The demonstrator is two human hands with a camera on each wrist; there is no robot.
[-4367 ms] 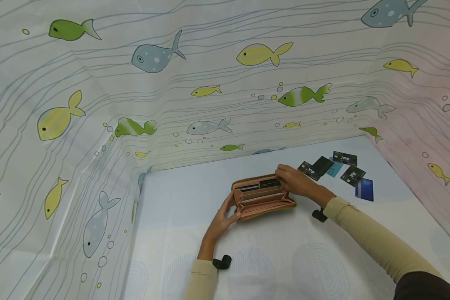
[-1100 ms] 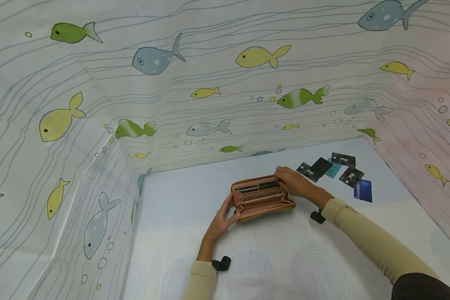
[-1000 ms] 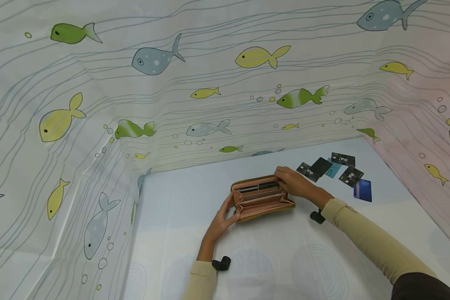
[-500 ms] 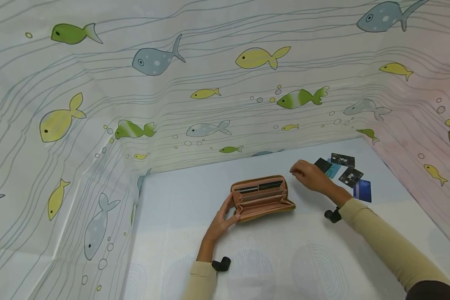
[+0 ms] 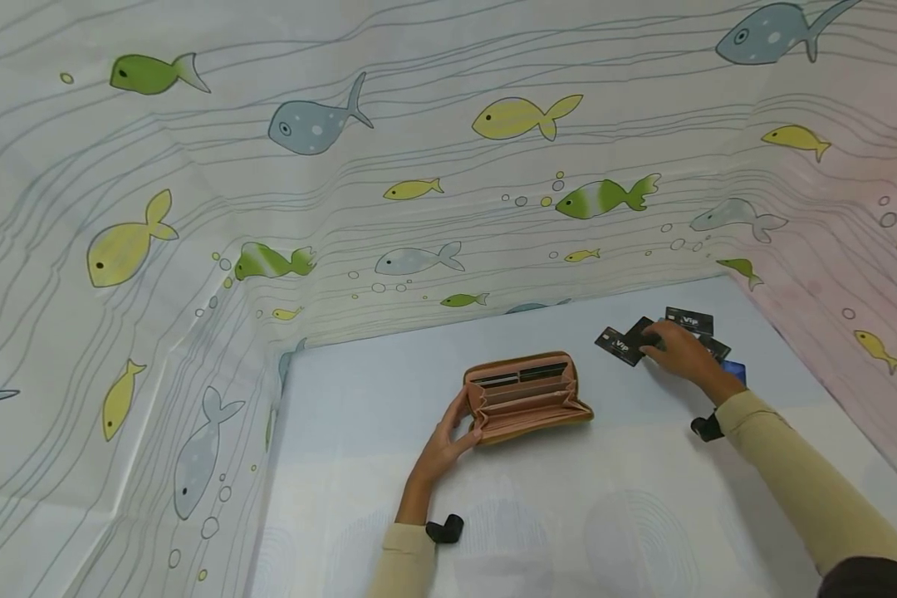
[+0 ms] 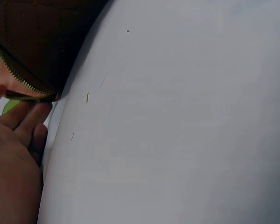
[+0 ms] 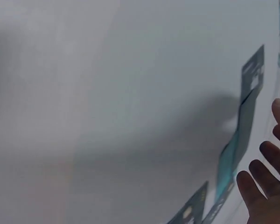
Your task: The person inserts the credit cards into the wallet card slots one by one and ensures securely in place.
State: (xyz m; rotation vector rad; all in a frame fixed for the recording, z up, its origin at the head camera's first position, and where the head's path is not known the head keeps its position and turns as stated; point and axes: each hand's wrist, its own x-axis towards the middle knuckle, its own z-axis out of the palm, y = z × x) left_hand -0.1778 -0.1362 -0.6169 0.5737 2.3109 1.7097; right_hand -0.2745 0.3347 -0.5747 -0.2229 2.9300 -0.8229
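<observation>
A brown zip-around wallet (image 5: 529, 397) stands unzipped on the table, its pink compartments facing up and dark cards showing in its rear slots. My left hand (image 5: 443, 448) grips the wallet's left end between thumb and fingers. In the left wrist view the fingers (image 6: 29, 119) lie against the zipped edge. My right hand (image 5: 680, 353) hovers over the loose cards at the right, with nothing visible in it. The right wrist view shows its fingers (image 7: 269, 179) spread and apart from a VIP card (image 7: 253, 77), a plain dark card (image 7: 245, 121) and a teal card (image 7: 227, 161).
Near the right hand lie a black VIP card (image 5: 616, 345), another VIP card (image 5: 691, 319) behind and a blue card (image 5: 737, 374), partly covered by the hand. Fish-patterned sheeting (image 5: 433, 216) walls the table (image 5: 374, 399) at the back and sides.
My right hand has let go of the wallet's right end and moved right, over the loose cards. The left hand stays on the wallet, which has not visibly moved on the table.
</observation>
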